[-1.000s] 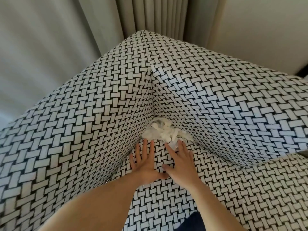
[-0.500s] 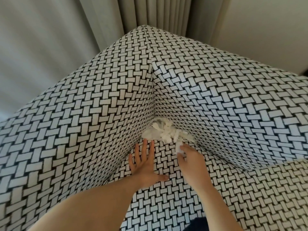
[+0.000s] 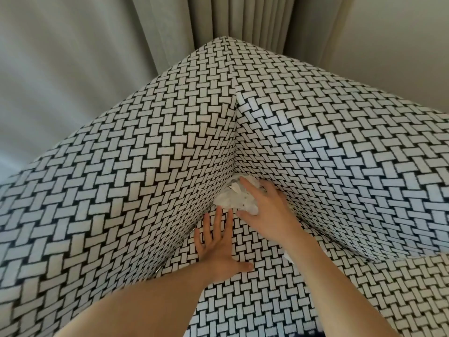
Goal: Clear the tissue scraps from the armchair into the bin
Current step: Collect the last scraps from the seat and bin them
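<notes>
1. Down under the head camera sits a big armchair [image 3: 145, 178] with a black and white woven pattern. Its back and its side meet in a deep corner. The seat [image 3: 267, 300] has the same pattern.
2. Behind the armchair hangs a grey curtain [image 3: 243, 20] with long folds. A plain pale wall [image 3: 401, 45] shows at the top right.
3. The tissue scraps [image 3: 230, 203] lie in a small white heap on the seat. They sit right in that corner, touching the back and the side of the chair.
4. The left hand [image 3: 218, 249] lies flat on the seat, just in front of the heap. Its fingers [image 3: 217, 217] are straight and a little apart, and the thumb sticks out to the right. It holds nothing. One fingertip is just beside the edge of the heap.
5. The right hand [image 3: 269, 212] lies on top of the heap, palm down. Its fingers [image 3: 245, 188] are spread wide over the scraps, and one reaches up toward the corner. The far fingers are blurry. The hand covers much of the heap, so I cannot tell if any scrap is caught under it.
6. One more small white scrap [image 3: 289, 257] peeks out on the seat beside the right wrist, apart from the heap.
7. Both bare arms reach in from the bottom, and the right arm hides part of the seat.
</notes>
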The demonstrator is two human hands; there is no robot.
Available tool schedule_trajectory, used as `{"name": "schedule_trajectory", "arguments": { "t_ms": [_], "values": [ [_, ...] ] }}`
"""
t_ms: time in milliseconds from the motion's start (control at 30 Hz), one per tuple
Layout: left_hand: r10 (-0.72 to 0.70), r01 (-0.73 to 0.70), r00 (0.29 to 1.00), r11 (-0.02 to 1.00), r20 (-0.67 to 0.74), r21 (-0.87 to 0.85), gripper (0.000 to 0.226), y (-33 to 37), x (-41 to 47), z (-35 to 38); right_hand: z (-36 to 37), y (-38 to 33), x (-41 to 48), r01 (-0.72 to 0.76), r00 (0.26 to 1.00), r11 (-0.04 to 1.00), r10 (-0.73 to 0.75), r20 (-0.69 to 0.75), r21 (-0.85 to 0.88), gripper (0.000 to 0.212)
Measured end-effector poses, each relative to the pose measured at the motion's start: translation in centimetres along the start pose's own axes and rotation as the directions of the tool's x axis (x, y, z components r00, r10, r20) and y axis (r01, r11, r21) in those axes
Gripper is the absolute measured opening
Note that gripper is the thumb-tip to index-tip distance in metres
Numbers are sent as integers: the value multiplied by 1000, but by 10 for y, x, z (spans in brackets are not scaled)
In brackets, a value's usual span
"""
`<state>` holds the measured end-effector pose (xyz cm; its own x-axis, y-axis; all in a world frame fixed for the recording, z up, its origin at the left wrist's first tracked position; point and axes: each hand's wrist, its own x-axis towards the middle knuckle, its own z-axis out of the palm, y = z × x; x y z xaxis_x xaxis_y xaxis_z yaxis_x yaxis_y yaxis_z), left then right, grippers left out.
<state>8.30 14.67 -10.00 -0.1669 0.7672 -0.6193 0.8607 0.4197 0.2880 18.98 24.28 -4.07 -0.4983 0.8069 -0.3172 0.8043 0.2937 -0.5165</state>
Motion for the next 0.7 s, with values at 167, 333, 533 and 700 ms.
{"name": "schedule_trajectory", "arguments": {
  "t_ms": [167, 333, 533, 700],
  "values": [
    [1, -1, 1000, 1000, 20, 5, 129, -1, 1, 1, 29, -17, 40, -177, 984, 965, 179, -8, -196, 73],
    [14, -14, 999, 1000, 31, -21, 128, -2, 1, -1, 45, -21, 57, -243, 970, 925, 231, -76, -291, 48],
    [25, -24, 1000, 999, 16, -40, 130, -3, 2, 0, 31, 5, 51, -132, 963, 917, 29, -267, -377, 26],
    [28, -28, 1000, 998, 7, -49, 130, -4, 1, 2, 23, 17, 37, -115, 966, 941, 31, -257, -320, 26]
  ]
}}
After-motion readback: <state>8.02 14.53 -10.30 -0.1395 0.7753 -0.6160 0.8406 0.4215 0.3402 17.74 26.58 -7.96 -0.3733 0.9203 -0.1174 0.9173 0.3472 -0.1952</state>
